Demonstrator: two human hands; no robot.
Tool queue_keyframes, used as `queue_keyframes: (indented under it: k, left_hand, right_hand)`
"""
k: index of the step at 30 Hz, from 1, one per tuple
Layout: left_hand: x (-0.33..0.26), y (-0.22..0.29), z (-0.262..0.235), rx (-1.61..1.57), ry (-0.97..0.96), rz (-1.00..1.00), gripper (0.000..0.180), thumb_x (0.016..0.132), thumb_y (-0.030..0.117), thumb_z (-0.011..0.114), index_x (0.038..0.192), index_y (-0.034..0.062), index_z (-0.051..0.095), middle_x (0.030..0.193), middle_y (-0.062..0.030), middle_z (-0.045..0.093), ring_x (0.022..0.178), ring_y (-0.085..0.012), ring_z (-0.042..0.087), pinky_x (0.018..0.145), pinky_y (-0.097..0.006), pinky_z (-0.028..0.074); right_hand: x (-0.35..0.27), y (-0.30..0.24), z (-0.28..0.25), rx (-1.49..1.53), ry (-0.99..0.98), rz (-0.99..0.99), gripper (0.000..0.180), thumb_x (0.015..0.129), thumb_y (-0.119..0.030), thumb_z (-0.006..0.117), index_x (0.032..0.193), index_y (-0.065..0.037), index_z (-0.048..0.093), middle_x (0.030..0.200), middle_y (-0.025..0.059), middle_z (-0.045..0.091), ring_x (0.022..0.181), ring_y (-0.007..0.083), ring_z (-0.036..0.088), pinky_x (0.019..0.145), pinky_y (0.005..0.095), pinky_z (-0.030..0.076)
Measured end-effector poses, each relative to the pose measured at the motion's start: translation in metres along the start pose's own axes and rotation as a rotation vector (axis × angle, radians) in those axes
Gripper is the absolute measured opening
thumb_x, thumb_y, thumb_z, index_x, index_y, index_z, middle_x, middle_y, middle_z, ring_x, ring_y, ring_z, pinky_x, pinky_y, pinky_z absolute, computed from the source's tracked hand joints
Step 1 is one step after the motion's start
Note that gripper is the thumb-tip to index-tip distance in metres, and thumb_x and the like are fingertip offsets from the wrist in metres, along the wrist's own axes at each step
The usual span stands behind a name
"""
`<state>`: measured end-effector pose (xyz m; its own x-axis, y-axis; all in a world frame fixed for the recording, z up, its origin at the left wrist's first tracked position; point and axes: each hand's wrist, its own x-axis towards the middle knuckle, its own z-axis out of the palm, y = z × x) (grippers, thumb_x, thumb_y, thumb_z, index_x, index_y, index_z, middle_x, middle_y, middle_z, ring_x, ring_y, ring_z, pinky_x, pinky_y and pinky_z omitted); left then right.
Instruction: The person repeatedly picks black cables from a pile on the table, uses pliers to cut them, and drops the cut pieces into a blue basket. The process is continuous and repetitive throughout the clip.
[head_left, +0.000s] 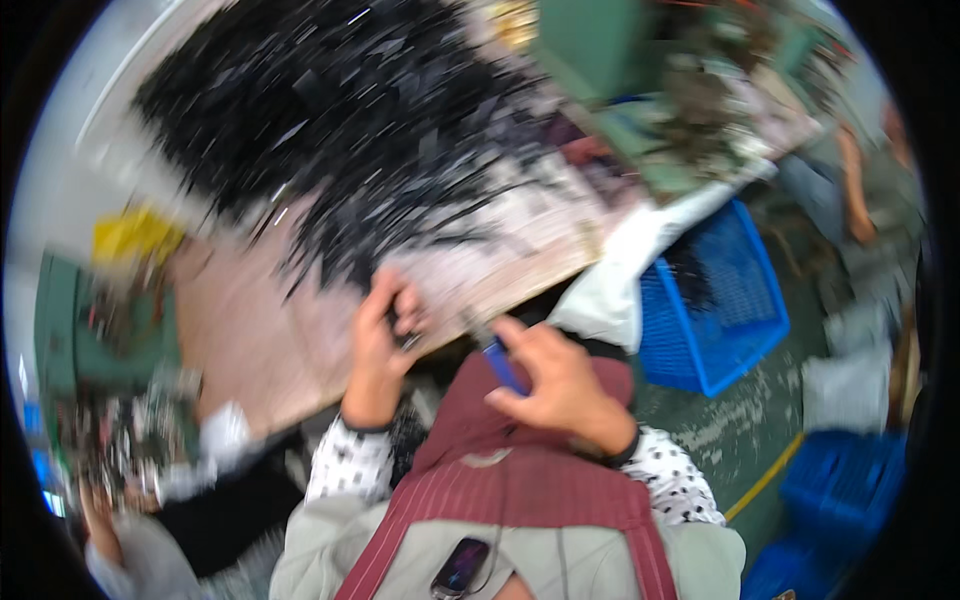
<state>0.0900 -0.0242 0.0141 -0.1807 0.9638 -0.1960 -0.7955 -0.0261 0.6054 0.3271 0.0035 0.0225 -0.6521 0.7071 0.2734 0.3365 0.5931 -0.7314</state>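
My left hand point(378, 345) is at the table's front edge, just below the pile, with its fingers curled closed. Something small and dark shows under those fingers, too blurred to name. Over my lap, my right hand point(560, 385) grips a slim tool with a blue handle point(505, 367). A greyish tip points from it toward the table edge; motion blur hides its exact kind. Ahead of both hands lies a large heap of thin black strips point(340, 120), some straggling toward my left hand.
The pale worktable point(250, 340) carries the heap. A blue plastic crate point(740, 340) stands at the right, with white sheeting point(610, 290) between it and the table. Green machines point(590, 50) stand behind. Other people sit at far right and lower left. Blue crates point(840, 485) stand lower right.
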Motion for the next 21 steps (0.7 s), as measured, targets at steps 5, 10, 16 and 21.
queue_keyframes:
  k: [5,10,16,21]
  left_hand:
    - [-0.012,0.01,-0.019,-0.227,-0.253,-0.064,0.035,0.102,0.042,0.042,0.091,0.0104,0.053,0.065,0.0021,0.046,0.05,-0.007,0.039,0.052,-0.026,0.038]
    - [-0.016,0.01,-0.016,-0.202,-0.29,-0.094,0.037,0.101,0.044,0.04,0.09,0.0101,0.05,0.064,0.0033,0.045,0.051,-0.006,0.038,0.051,-0.024,0.037]
    - [-0.016,0.009,-0.015,-0.142,-0.366,-0.135,0.036,0.1,0.046,0.043,0.09,0.0116,0.05,0.062,0.0044,0.044,0.049,-0.0049,0.036,0.053,-0.023,0.035]
    - [-0.017,0.006,-0.014,-0.157,-0.415,-0.111,0.035,0.1,0.046,0.044,0.087,0.0127,0.048,0.06,0.0047,0.042,0.048,-0.0054,0.034,0.054,-0.024,0.032]
  right_hand:
    - [0.014,-0.025,0.009,-0.133,-0.098,-0.186,0.081,0.058,-0.022,0.082,0.133,-0.01,0.052,0.092,0.0105,0.054,0.076,0.0263,0.057,0.063,0.036,0.049]
    - [0.021,-0.029,0.006,-0.19,-0.122,-0.213,0.085,0.055,-0.019,0.082,0.135,-0.01,0.052,0.092,0.0105,0.055,0.074,0.0264,0.054,0.063,0.035,0.046]
    - [0.022,-0.032,0.001,-0.219,-0.159,-0.206,0.084,0.057,-0.019,0.081,0.135,-0.011,0.051,0.094,0.0111,0.054,0.077,0.0267,0.055,0.064,0.036,0.046]
    - [0.022,-0.029,-0.006,-0.185,-0.209,-0.218,0.083,0.058,-0.017,0.081,0.136,-0.01,0.051,0.088,0.0098,0.053,0.074,0.0265,0.057,0.063,0.0351,0.048]
